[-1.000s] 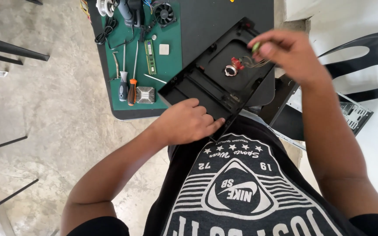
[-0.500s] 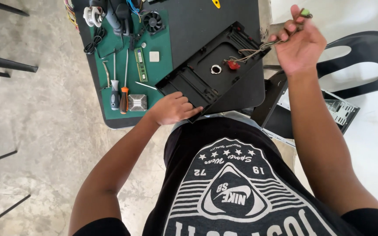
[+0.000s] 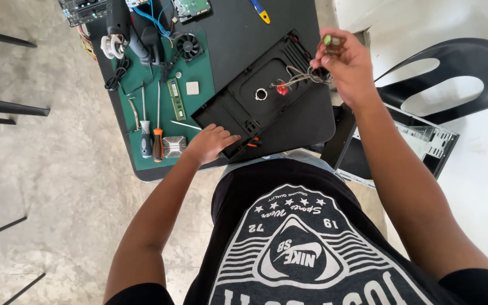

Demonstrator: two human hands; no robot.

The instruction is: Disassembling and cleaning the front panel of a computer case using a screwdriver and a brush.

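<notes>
Left of the black panel, on the green mat, lie two screwdrivers and a small fan. Our left hand presses flat on the panel's near corner. Our right hand, up over its far end, pinches a thin bunch of wires with a red tip (still tied to the panel). We think a hard pull could snap them, or the panel could slide off the table.
</notes>
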